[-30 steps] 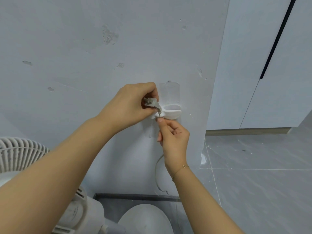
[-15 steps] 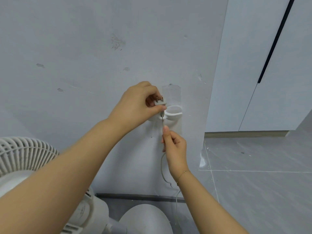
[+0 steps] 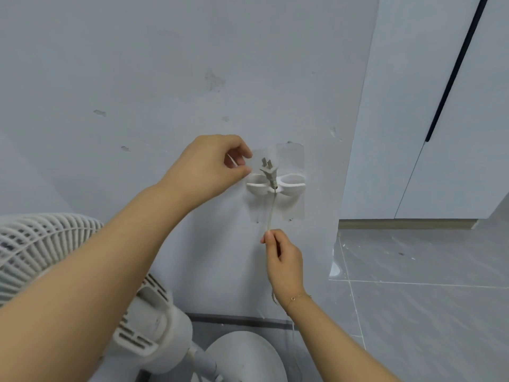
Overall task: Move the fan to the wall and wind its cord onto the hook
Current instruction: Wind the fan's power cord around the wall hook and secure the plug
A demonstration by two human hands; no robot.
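Observation:
A white two-ring hook (image 3: 292, 183) is stuck on the grey wall. The grey plug (image 3: 268, 170) rests upright in the notch between the rings, prongs up. Its thin cord (image 3: 270, 213) hangs straight down into my right hand (image 3: 283, 263), which pinches it below the hook. Just left of the plug, my left hand (image 3: 209, 169) has its fingers loosely curled, apart from the plug and holding nothing. The white fan (image 3: 41, 252) stands at the lower left with its round base (image 3: 242, 357) by the wall.
The wall corner (image 3: 355, 161) lies right of the hook, with white cabinet doors (image 3: 440, 119) beyond. Grey tiled floor (image 3: 427, 299) spreads to the right. A dark skirting strip (image 3: 242, 321) runs along the wall's foot.
My left hand let go of the plug and drew back to the left, leaving it seated in the hook. My right hand slid down along the cord, pulling it straight.

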